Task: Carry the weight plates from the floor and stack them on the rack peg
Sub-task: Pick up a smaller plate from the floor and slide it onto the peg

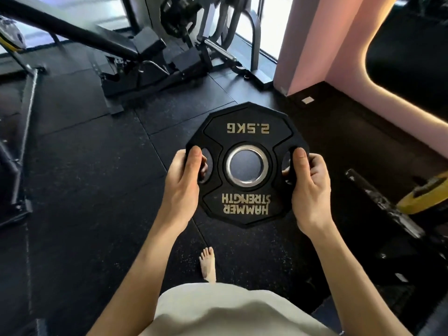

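A black 2.5 kg weight plate (247, 132) with gold lettering and a steel-ringed centre hole is held flat in front of me, well above the floor. My left hand (180, 185) grips its left edge, thumb on top and fingers through the left grip slot. My right hand (311, 185) grips the right edge the same way. At the top centre a steel peg (219, 50) sticks out from a dark machine frame, with a black plate (179, 15) mounted above it.
Black rubber floor tiles (97, 178) lie below. A bench machine (135, 52) stands at the upper left, a pink wall (339, 44) at the upper right. A yellow plate (426, 195) and a dark bar (383, 204) sit at the right. My bare foot (208, 264) stands below the plate.
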Demonstrator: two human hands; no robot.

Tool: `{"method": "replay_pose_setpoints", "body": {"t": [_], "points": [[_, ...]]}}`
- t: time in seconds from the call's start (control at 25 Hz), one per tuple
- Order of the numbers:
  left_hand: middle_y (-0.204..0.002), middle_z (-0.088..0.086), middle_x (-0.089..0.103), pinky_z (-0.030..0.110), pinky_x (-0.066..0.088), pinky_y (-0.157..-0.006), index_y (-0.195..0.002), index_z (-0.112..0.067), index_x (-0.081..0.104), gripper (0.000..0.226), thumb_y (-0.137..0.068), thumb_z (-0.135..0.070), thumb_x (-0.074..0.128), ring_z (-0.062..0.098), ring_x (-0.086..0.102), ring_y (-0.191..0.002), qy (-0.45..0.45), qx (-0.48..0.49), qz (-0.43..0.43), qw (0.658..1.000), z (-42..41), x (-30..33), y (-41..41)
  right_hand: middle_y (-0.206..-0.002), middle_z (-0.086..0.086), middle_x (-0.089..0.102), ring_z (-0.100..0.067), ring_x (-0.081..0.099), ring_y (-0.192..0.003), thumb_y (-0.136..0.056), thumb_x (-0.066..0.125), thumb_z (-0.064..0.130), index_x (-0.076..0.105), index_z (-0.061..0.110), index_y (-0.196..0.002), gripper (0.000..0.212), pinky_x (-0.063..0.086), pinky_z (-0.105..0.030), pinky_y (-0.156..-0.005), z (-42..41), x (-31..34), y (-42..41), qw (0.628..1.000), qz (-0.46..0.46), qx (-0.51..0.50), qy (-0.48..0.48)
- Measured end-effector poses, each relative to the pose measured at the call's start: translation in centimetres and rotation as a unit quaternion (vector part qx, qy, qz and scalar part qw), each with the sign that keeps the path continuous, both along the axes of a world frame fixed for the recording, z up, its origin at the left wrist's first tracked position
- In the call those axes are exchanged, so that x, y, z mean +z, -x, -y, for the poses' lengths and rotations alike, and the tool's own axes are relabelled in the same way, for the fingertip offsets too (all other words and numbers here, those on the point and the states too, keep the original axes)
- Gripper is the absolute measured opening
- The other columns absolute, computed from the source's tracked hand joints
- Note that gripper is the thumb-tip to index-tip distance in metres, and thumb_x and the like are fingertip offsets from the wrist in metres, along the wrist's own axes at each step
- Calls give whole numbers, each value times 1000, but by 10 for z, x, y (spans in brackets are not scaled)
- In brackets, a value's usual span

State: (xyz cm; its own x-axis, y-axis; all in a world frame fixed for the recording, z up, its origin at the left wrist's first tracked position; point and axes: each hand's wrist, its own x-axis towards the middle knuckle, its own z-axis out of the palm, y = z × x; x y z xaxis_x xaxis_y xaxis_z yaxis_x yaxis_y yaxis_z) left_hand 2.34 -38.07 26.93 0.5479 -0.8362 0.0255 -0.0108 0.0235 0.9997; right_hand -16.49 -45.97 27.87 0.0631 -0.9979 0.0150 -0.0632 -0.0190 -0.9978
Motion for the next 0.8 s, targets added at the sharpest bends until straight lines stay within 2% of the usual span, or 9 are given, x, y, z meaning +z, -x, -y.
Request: {"method": "replay_pose_setpoints", "body": {"t": [0.16, 0.36, 0.56, 0.8], "points": [[-81, 5, 50, 41, 38, -75, -85, -17, 54, 45, -87, -61, 46, 20, 45, -77, -2, -62, -4, 998, 104, 11, -55, -62, 14, 64, 4, 58, -60, -96, 49, 47, 55, 21, -92, 27, 46, -15, -60, 83, 10, -45, 998, 2, -62, -7], [-89, 6, 52, 45, 37, -75, -97, 4, 49, 67, -86, -62, 48, 22, 46, -84, 3, -153, -16, 988, 254, 14, -93, -61, 19, 64, 6, 58, -59, -98, 49, 44, 55, 20, -91, 26, 46, -11, -58, 201, 11, -76, 990, 7, -141, -13], [-81, 9, 49, 45, 39, -72, -90, -10, 51, 52, -85, -61, 47, 24, 45, -76, 15, -208, -3, 978, 410, 13, -100, -61, 16, 62, 5, 57, -60, -99, 49, 41, 55, 19, -89, 25, 45, -15, -62, 335, 4, -83, 981, 30, -189, 5], [-78, 8, 46, 44, 37, -70, -86, -12, 50, 50, -83, -62, 48, 23, 43, -74, 10, -239, -4, 971, 597, 25, -90, -64, 15, 61, 3, 57, -62, -97, 50, 40, 56, 18, -88, 25, 47, -17, -63, 500, 17, -74, 973, 43, -228, 4]]}}
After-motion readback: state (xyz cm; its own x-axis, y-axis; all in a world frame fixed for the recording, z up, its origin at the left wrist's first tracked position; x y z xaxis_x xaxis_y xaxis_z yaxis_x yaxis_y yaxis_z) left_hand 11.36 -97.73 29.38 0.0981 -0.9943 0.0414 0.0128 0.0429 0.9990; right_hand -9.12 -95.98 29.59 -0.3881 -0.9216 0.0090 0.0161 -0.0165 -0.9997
